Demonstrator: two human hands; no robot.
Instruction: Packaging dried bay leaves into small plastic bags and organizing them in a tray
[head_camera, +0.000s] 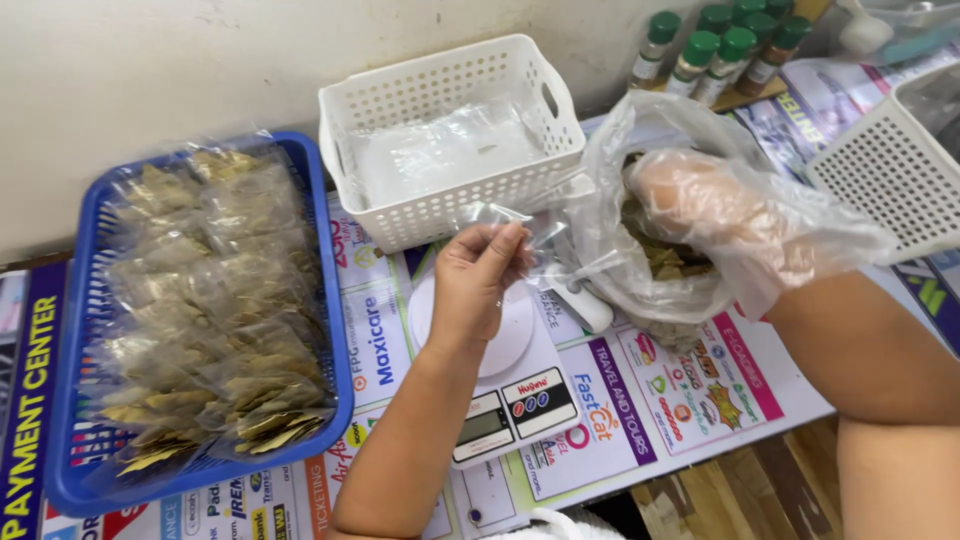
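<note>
Far left, at 9 o'clock: blue plastic basket (70, 300) on the bench (620, 450), heaped with small clear packets of dried leaves (210, 310), stacked loosely, some spilling toward the near rim. The bench top is covered with printed flyers. At 12 o'clock, against the wall: white perforated basket (400, 215) holding a flat stack of empty clear pouches (440, 150). Centre frame: left hand (478, 285), bare, raised over a white digital scale (510, 400); thumb and fingertips pressed together, pinching the edge of a small empty clear pouch (505, 215) that hangs just in front of the white basket. The scale's round platform sits directly under that hand, display toward 6 o'clock. Moving toward 2 o'clock: large clear plastic bag (640, 270) of dried leaves, mouth open, standing on the bench just right of the scale. Right hand (700, 200), in a loose transparent disposable glove, is inside the bag's mouth, fingers curled over the leaves; whether it grips any I cannot tell through the plastic. At 1 o'clock, back edge: cluster of green-capped spice bottles (715, 50), upright, well apart from both hands. Far right, at 3 o'clock: corner of a second white perforated basket (880, 180), partly cut off by the frame.
</note>
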